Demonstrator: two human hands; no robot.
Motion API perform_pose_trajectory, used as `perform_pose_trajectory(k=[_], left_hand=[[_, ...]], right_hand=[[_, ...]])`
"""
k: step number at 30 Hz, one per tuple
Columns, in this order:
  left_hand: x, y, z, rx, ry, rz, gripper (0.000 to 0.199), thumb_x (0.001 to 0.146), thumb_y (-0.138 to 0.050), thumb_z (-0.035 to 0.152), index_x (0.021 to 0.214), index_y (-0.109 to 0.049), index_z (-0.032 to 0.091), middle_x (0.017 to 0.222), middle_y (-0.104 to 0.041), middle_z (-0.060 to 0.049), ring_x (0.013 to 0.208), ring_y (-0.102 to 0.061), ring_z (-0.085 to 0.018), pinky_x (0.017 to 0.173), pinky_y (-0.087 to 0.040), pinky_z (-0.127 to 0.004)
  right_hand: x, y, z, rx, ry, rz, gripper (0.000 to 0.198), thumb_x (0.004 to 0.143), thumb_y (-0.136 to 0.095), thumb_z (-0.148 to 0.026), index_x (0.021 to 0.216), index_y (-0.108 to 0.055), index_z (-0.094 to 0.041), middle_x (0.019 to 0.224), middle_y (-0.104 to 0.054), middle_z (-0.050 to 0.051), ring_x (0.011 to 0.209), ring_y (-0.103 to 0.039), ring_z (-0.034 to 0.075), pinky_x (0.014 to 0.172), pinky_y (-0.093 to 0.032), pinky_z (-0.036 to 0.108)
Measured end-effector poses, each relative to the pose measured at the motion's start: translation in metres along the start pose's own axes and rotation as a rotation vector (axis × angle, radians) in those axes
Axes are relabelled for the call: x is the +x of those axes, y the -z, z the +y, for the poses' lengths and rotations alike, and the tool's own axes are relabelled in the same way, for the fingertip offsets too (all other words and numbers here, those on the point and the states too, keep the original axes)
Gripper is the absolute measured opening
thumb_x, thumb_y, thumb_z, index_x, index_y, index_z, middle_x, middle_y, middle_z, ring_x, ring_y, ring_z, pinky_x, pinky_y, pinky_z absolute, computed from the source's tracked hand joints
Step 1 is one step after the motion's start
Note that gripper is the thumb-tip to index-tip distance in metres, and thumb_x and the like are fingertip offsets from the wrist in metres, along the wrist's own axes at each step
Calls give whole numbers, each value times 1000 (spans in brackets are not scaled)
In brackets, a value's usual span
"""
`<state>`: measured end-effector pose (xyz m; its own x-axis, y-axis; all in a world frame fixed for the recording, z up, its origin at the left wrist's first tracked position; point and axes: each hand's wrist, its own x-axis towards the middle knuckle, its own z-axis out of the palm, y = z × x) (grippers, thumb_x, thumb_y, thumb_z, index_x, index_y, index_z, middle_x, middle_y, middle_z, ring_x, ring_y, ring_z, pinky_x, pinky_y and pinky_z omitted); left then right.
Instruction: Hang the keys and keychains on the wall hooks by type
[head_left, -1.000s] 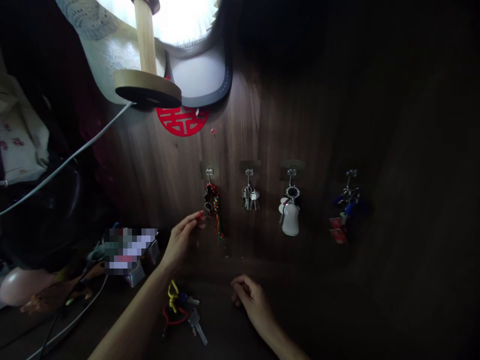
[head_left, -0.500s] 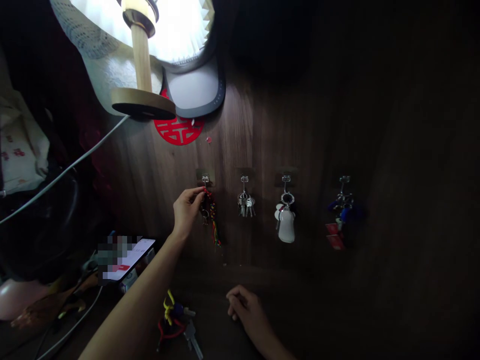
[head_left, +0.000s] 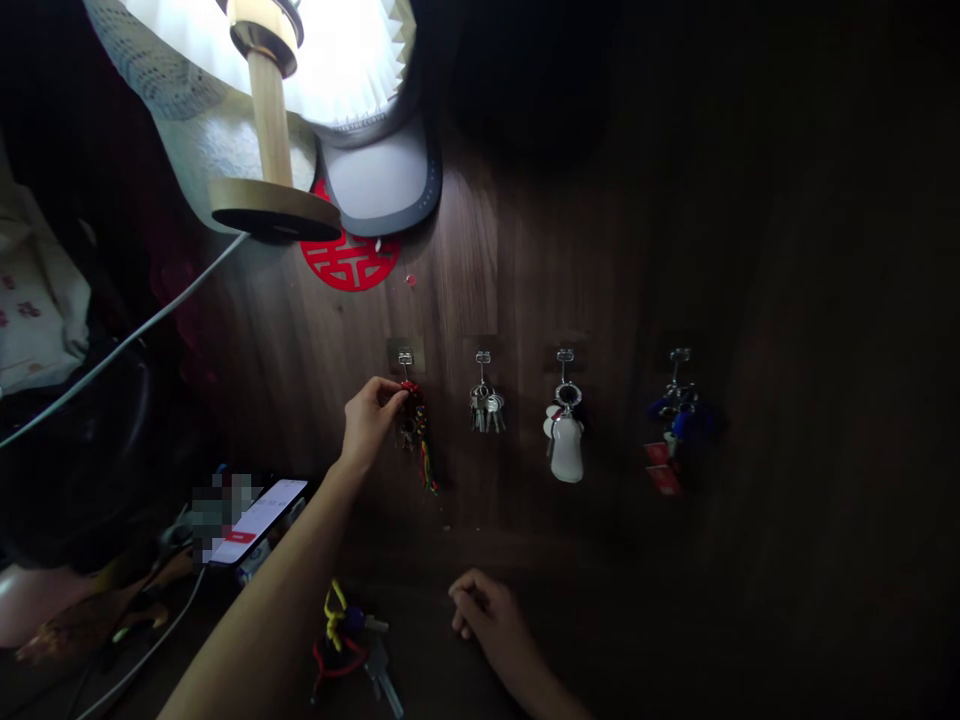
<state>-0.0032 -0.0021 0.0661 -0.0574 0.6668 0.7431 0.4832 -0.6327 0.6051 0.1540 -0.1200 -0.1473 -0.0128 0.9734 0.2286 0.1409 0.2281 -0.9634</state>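
Note:
My left hand [head_left: 366, 422] pinches the top of a key ring with a colourful braided cord [head_left: 424, 440] between thumb and fingers. The cord and some dark keys dangle just under the leftmost metal hook [head_left: 406, 358] on the wood panel; whether its loop sits on that hook is hard to tell. Lower down, my right hand [head_left: 484, 610] rests on the dark surface with its fingers curled in, and nothing shows in it. Left of it lie loose keys [head_left: 381, 675] with a red cord and a yellow tie [head_left: 334, 615].
Further hooks to the right carry a silver key bunch [head_left: 487, 408], a set with a white fob [head_left: 567, 450], and one with blue and red tags [head_left: 663, 468]. A lit lamp [head_left: 274, 210] stands out in front at upper left. A phone [head_left: 259, 520] is beside my left forearm.
My left hand and the top of the braided cord have dropped slightly below the hook. The whole view has shifted a little; my right hand stays in place.

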Motion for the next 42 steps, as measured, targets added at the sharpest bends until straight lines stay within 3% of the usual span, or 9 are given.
perform_pose_trajectory(k=[16, 28, 36, 42], left_hand=[[-69, -1, -50, 28, 167, -183, 20, 70, -57, 39, 72, -62, 20, 67, -65, 1, 62, -58, -15, 60, -42, -24], [-126, 40, -88, 131, 331, -407, 19, 70, -53, 34, 74, -66, 20, 64, -65, 1, 63, -59, -16, 58, -40, -23], [-157, 72, -84, 151, 399, -761, 18, 67, -54, 26, 77, -68, 19, 71, -69, 0, 68, -61, -17, 61, -42, -23], [-168, 86, -85, 182, 406, -831, 28, 65, -55, 20, 89, -68, 19, 87, -71, -2, 80, -63, -19, 68, -43, -24]], right_hand=[[-3, 2, -6, -79, 22, -11, 33, 80, -49, -50, 74, -59, -18, 52, -58, -2, 48, -54, 13, 50, -39, 21], [-4, 1, -10, -124, 42, -68, 31, 81, -49, -47, 74, -58, -19, 54, -59, -1, 50, -56, 13, 50, -41, 22], [-3, 0, -3, -146, 63, -69, 29, 82, -49, -45, 76, -60, -18, 55, -60, 0, 50, -55, 13, 50, -42, 22], [-3, 0, -1, -137, 50, -85, 30, 82, -49, -45, 78, -60, -18, 56, -61, 0, 52, -57, 14, 52, -43, 23]])
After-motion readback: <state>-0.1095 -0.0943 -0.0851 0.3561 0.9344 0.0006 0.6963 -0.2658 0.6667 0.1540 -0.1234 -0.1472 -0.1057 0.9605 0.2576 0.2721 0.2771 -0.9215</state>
